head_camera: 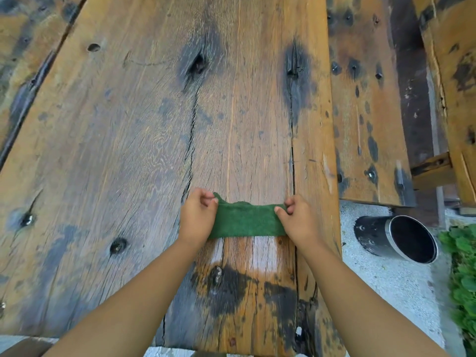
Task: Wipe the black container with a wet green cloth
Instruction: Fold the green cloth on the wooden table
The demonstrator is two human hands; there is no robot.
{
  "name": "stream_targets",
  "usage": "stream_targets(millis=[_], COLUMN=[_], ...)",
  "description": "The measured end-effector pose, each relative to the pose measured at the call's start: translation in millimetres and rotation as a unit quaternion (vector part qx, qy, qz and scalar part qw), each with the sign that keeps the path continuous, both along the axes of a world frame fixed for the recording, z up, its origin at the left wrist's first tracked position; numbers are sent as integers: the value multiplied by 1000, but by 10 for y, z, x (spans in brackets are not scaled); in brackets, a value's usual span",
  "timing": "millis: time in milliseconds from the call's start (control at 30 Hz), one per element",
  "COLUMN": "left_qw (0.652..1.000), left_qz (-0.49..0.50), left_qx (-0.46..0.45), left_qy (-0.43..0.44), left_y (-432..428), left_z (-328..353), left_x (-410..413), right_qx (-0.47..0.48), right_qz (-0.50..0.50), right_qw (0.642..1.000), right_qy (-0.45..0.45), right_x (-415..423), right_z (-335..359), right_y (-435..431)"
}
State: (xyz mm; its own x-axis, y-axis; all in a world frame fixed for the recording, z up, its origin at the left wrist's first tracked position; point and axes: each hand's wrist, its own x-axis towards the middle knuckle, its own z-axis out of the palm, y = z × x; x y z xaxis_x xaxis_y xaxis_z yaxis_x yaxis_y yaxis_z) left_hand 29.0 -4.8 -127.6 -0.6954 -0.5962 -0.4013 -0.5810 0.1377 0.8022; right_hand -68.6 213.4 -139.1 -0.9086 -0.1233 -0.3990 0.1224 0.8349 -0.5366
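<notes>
I take the wooden table (128, 150) as my landmark: a wide, cracked, weathered plank top with dark stains and knot holes. On its near end, close to its right edge, the green cloth (247, 220) lies stretched flat as a short band, its long side running left to right. My left hand (198, 217) pinches the cloth's left end, thumb and fingers closed on the upper left corner, which sticks up a little. My right hand (296, 220) pinches the right end the same way, thumb on top, fingers curled over the far edge. So both hands are closed on the cloth, pulling it taut between them, and both forearms come in from the table's near edge. Just on the near side of the cloth, the table shows a wet, shiny patch (262, 253), lighter than the wood around it. The black container (394, 238) is off the table, down on the pale concrete ground (386, 292) to the right of the table's near right corner. It lies on its side, open mouth facing toward me and right, with a light metal rim and dark inside. It is well apart from both hands and the cloth. Green plants (463, 266) sit right of the container. A wooden bench (365, 112) runs along the table's right side.
</notes>
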Motion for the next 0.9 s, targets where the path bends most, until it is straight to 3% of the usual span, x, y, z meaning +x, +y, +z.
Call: stream_targets(millis=[100,333,500,700,900], left_qw=[986,973,968,942,927], left_qz=[-57,-26,-41,34,71], left_qx=[152,221,241,332,363], left_qy=[-20,-65,-62,24,64], left_y=[302,579,532,469,436], left_z=[94,23,118,288,304], left_x=[-38,-59,-37,130,238], right_qx=[9,63,-19,-112,-243], right_qz=[-12,-43,-108,-103,-128], right_qw=[1000,996,984,986,955], right_qy=[-11,-46,-139,-73,-108], right_x=[114,259,201,388,774], right_z=[34,55,99,431,597], right_y=[-29,-181,-229,-418,-795])
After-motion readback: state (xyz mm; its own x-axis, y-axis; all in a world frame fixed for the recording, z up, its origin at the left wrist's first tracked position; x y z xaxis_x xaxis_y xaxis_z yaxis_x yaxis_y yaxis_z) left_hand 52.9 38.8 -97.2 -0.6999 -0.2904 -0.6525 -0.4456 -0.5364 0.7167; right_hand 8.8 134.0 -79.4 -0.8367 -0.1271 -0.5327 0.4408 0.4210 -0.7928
